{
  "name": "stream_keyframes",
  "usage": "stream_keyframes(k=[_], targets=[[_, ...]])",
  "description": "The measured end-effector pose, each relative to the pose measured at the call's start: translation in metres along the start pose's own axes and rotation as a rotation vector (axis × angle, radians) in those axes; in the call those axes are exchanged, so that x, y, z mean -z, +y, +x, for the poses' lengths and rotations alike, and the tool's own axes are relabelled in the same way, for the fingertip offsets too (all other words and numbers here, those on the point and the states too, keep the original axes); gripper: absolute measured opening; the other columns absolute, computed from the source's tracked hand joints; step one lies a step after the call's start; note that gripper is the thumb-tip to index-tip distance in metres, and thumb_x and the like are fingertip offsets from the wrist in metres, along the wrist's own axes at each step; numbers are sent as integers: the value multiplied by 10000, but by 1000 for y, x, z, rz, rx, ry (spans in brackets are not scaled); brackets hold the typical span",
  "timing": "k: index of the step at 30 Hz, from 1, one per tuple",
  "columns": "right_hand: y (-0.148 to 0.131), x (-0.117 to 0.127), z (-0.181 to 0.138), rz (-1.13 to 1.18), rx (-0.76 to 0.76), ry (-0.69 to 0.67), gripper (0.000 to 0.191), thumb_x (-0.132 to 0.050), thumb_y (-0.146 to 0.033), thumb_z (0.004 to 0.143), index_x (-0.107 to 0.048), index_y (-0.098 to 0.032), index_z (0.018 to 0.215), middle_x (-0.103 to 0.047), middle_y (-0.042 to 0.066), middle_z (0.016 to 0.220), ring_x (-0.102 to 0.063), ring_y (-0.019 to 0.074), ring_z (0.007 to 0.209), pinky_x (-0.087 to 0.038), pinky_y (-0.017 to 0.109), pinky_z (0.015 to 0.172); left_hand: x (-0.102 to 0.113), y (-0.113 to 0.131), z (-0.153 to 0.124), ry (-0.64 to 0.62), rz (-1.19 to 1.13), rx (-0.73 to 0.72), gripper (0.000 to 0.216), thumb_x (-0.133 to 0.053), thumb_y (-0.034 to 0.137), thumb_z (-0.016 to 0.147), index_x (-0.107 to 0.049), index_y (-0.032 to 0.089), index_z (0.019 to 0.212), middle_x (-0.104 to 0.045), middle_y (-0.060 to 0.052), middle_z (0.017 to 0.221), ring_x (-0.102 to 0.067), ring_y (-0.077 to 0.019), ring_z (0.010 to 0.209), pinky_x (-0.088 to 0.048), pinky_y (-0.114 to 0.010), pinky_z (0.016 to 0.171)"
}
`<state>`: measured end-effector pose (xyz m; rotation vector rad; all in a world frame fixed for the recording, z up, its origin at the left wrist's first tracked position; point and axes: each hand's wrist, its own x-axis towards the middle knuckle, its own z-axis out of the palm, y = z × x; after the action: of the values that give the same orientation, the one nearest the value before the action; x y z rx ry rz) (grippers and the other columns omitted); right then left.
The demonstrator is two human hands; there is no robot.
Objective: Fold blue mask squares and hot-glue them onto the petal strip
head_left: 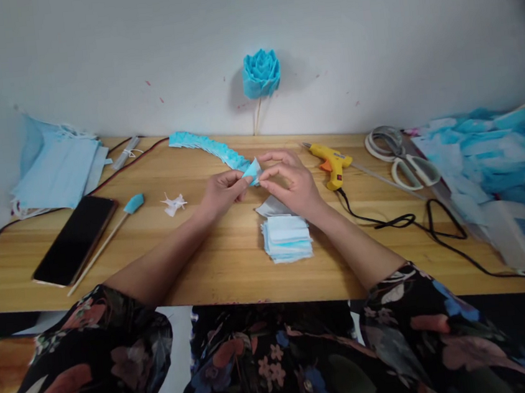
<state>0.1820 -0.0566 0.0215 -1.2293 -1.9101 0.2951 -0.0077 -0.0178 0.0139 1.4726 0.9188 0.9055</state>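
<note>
The left hand [222,195] and right hand [293,182] are pinching a blue piece [252,170] over the table [222,263]. A sheet stack [288,242] is lying nearer, a blue row [205,145] is stretching far left, and a glue gun [334,165] is resting right.

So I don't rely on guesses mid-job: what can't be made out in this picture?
All in the head view:
Folded blue piece: lower left part, hidden by the left hand.
Greyish sheet: right part, covered by the right hand.
Yellow glue gun: label print, too small.
Black cord: far end, cut off by the right edge.
Stack of blue squares: count, layers overlap.
</note>
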Motion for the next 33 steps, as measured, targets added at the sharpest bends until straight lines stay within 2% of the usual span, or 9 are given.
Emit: stream_keyframes(k=[4, 11, 21, 33], targets=[[-2, -1, 0, 125, -52, 39, 40, -663, -232, 885, -681, -249, 853, -679, 63, 1263, -623, 234, 1221, -469, 491, 1082, 0, -4, 1, -9, -13, -10, 383, -716, 508, 764, -598, 170, 628, -499, 41, 495, -402, -69, 479, -335, -225, 510], [-2, -1, 1, 278, -199, -9, 27, -661, -247, 849, -680, -230, 840, -694, 70, 1264, -651, 229, 1192, -519, 444, 1030, 0, -4, 0, -24, -21, 2, 392, -725, 513, 755, -588, 173, 615, -506, 35, 491, -402, -70, 475, -327, -226, 502], [10, -11, -2, 550, -254, -4, 117, -703, -322, 814, -674, -214, 849, -731, 54, 1156, -689, 192, 1054, -548, 363, 940, 0, -6, 1, -41, -44, 12, 378, -721, 508, 748, -595, 168, 641, -512, 39, 491, -396, -65, 465, -311, -224, 500], [13, -14, -1, 639, -264, 5, 132, -734, -300, 799, -640, -221, 847, -715, 37, 1070, -672, 164, 936, -531, 321, 828, -1, 0, 0, -39, -22, 24, 405, -719, 521, 742, -564, 169, 616, -504, 37, 490, -390, -66, 469, -295, -222, 496]])
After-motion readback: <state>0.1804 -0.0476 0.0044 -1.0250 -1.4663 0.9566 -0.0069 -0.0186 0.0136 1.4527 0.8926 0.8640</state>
